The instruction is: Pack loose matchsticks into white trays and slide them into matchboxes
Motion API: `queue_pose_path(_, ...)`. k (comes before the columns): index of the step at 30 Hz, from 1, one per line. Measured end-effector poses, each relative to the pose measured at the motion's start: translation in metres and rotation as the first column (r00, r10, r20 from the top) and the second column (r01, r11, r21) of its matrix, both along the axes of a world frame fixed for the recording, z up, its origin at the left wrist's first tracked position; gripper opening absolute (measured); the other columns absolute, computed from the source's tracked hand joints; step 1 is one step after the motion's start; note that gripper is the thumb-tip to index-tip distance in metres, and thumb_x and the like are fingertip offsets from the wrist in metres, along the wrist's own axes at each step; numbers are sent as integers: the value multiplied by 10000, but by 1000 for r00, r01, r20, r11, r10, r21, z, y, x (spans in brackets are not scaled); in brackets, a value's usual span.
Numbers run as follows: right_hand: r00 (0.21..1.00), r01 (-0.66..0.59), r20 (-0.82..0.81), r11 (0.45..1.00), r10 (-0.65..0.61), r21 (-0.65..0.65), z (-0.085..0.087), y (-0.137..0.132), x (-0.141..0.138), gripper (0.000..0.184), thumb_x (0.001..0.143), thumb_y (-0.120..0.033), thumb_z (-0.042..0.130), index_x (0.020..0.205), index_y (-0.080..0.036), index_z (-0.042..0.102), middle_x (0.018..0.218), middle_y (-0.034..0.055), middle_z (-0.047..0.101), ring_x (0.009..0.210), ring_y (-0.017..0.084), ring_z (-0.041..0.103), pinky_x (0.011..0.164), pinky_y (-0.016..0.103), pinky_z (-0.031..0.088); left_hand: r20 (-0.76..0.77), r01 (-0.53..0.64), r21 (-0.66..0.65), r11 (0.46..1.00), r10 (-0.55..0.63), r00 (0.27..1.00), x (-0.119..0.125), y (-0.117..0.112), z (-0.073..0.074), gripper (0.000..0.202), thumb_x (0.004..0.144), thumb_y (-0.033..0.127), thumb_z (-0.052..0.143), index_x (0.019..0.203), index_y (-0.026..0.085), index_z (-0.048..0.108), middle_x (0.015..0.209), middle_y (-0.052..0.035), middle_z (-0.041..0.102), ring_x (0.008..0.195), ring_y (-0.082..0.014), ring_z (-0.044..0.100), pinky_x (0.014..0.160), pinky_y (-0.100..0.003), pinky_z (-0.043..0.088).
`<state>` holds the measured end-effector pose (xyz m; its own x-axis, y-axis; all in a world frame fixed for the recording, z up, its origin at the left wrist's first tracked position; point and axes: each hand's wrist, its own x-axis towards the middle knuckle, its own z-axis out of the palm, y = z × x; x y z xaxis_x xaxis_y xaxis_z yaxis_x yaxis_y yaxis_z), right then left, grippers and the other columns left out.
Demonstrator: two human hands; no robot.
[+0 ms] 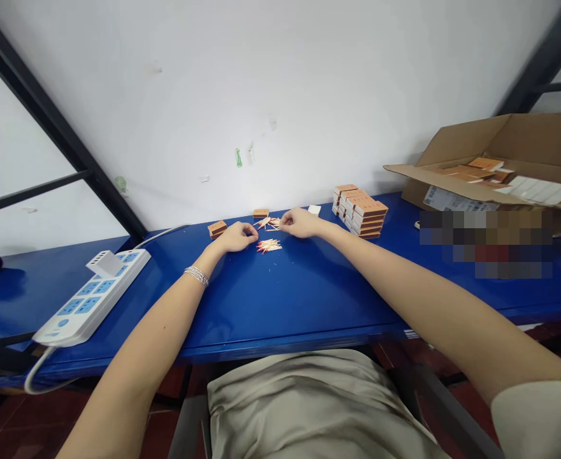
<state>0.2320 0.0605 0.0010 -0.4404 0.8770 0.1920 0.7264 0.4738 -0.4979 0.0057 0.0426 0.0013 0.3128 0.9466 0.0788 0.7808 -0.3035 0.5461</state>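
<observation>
Loose matches lie on the blue table in two piles: a scattered far pile [269, 222] and a neater near pile [269, 245], whose red heads point mostly left. My left hand [238, 236] is at the left of both piles, its fingers curled in a pinch close to the match heads. Opposite it, my right hand [302, 223] has its fingertips pinched at the right edge of the far pile. Whatever sits between the fingers of either hand is too small to make out. Closed matchboxes stand nearby: one matchbox [261, 213] behind the far pile, and stacked matchboxes [217, 229] beyond my left hand.
A block of stacked matchboxes [364, 213] stands right of my right hand, with a small white piece [314, 210] beside it. An open carton [457, 153] holding more boxes is at the far right. A power strip [94, 299] lies left. The white wall [290, 95] rises behind.
</observation>
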Motion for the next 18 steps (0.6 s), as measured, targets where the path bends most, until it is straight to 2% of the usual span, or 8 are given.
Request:
queue_pose_path(2,994,-103,-29,994,102,-35,-1,-4,-6,143,800,-152,601,832,-137,740,840,32,753,749,127,653,654,173,445,4,1,0,1000,-1,1000,0,0,0,126,739,223,663,836,147,692,671,-15,663,583,-122,545,603,-248,428)
queue_pose_path(4,990,-133,-54,990,131,-42,-1,-5,-8,141,788,-149,612,838,-140,744,847,27,754,749,126,657,666,173,453,12,0,-4,1000,0,1000,0,0,0,127,732,226,673,832,151,694,666,-12,662,588,-125,549,624,-255,436)
queue_pose_path(9,997,65,35,993,-69,98,-8,1,-1,156,797,-203,624,871,-145,748,895,72,755,802,168,666,702,221,455,16,-16,-2,1000,16,1000,2,-2,1,96,731,197,669,812,151,694,701,-21,670,610,-124,557,649,-260,446)
queue_pose_path(15,987,118,86,979,-133,164,-18,3,-9,166,819,-291,609,838,-184,735,890,59,752,844,205,665,787,295,448,10,-14,0,1000,14,1000,3,-2,1,97,747,182,654,830,145,689,714,-23,672,594,-117,549,635,-256,446)
queue_pose_path(18,980,166,85,971,-182,171,-18,-1,-19,175,837,-259,571,803,-180,723,902,79,751,892,233,662,846,338,440,3,-19,-9,1000,19,1000,2,-2,1,100,751,188,654,835,145,687,665,-14,654,590,-121,548,634,-257,443)
